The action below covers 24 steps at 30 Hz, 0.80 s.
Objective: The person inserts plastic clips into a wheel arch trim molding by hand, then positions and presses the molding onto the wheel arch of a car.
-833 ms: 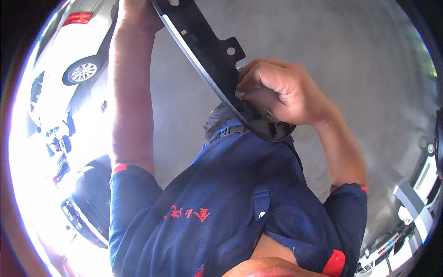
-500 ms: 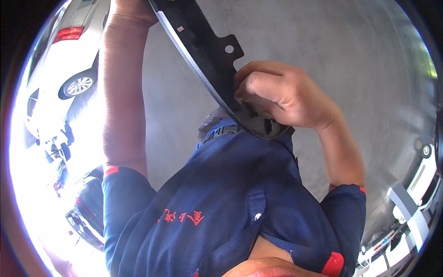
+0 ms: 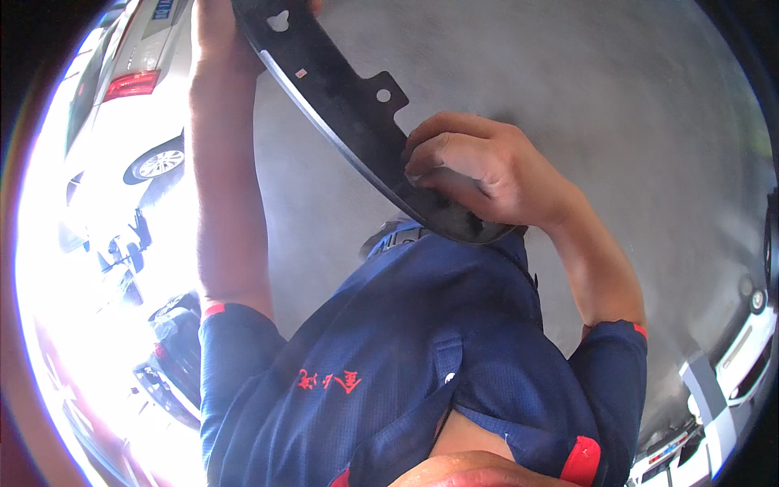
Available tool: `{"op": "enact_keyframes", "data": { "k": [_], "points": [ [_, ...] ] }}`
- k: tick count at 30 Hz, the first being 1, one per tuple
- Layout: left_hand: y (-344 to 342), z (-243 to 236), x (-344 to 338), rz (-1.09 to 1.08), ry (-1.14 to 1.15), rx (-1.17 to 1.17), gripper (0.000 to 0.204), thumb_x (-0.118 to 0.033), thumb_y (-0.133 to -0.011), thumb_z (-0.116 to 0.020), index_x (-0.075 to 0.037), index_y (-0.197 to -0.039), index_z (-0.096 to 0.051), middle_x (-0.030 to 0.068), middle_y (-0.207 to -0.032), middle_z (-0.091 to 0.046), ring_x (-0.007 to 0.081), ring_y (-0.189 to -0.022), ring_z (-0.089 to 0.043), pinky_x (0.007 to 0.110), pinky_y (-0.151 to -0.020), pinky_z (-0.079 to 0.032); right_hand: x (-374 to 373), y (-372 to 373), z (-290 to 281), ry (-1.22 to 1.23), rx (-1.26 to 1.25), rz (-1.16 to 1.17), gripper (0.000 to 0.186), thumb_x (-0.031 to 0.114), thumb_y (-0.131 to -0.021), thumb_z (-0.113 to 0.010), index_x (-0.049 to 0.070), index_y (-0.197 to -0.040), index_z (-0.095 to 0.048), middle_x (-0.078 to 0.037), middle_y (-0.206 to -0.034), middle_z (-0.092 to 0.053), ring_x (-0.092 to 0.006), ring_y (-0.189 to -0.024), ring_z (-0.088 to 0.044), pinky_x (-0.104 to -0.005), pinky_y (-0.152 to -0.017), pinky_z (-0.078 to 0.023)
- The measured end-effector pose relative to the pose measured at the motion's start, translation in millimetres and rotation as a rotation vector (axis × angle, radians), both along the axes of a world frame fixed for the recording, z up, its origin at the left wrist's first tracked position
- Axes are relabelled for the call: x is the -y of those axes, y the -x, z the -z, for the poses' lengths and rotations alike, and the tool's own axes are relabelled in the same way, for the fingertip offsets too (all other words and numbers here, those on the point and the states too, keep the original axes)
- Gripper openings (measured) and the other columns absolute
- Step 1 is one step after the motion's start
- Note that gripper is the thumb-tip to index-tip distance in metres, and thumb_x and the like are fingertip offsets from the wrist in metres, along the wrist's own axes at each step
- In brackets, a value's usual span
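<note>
Both hands point(image 3: 499, 166) at a curved black panel point(image 3: 349, 109)

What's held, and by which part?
A curved black panel: the left hand grips it near the picture's top edge; the right hand is at its rounded end, grip unclear.

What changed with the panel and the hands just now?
The black curved panel has shifted left in view, showing more of its far end. The right hand now sits slightly farther from the panel's tab. The left hand stays at the far end; no grasp or release shows.
</note>
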<state>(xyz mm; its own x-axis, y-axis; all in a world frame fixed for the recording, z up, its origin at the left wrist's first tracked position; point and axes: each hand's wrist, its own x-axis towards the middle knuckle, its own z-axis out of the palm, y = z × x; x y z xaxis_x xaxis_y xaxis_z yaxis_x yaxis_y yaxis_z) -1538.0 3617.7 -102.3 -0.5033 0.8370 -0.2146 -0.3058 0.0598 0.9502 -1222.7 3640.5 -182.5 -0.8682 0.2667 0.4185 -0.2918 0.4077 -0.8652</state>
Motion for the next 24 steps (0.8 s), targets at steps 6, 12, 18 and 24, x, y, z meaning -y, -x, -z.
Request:
{"op": "enact_keyframes", "data": {
  "k": [6,12,18,24],
  "points": [
    [81,24,-28,0.034,-0.09,-0.519,0.036,-0.026,-0.11,-0.046,0.004,-0.117,-0.065,0.0178,-0.097,-0.071,0.0266,-0.08,-0.073,0.036,-0.069,-0.063,-68,-9,-4,0.065,0.032,0.029,0.023,-0.002,-0.087,-0.068,0.005,-0.109,-0.066,-0.008,-0.102,-0.067,-0.0217,-0.087,-0.065,-0.031,-0.077,-0.054],
    [31,-4,-37,0.044,-0.062,-0.179,0.057,-0.043,-0.103,-0.044,0.008,-0.125,-0.059,0.0215,-0.099,-0.07,0.0303,-0.083,-0.07,0.04,-0.073,-0.06,-116,-33,39,0.736,0.343,0.225,0.023,0.002,-0.098,-0.048,-0.002,-0.117,-0.061,-0.008,-0.1,-0.063,-0.0126,-0.085,-0.059,-0.0296,-0.079,-0.054],
    [90,7,-57,0.098,0.036,-0.343,0.065,-0.054,-0.1,-0.051,0.003,-0.129,-0.061,0.0169,-0.107,-0.069,0.0246,-0.091,-0.069,0.031,-0.074,-0.06,-123,-58,46,0.985,0.554,0.235,0.023,0.009,-0.104,-0.056,-0.004,-0.122,-0.062,-0.012,-0.107,-0.07,-0.0142,-0.09,-0.067,-0.0296,-0.081,-0.057],
    [106,4,-72,0.093,0.09,-0.389,0.073,-0.054,-0.099,-0.047,0.008,-0.136,-0.056,0.017,-0.108,-0.07,0.0225,-0.094,-0.071,0.03,-0.079,-0.059,-107,-69,48,0.835,0.634,0.032,0.033,0.017,-0.103,-0.064,0.007,-0.134,-0.061,0.0,-0.094,-0.067,-0.0074,-0.084,-0.058,-0.0247,-0.075,-0.05]
  ]
}}
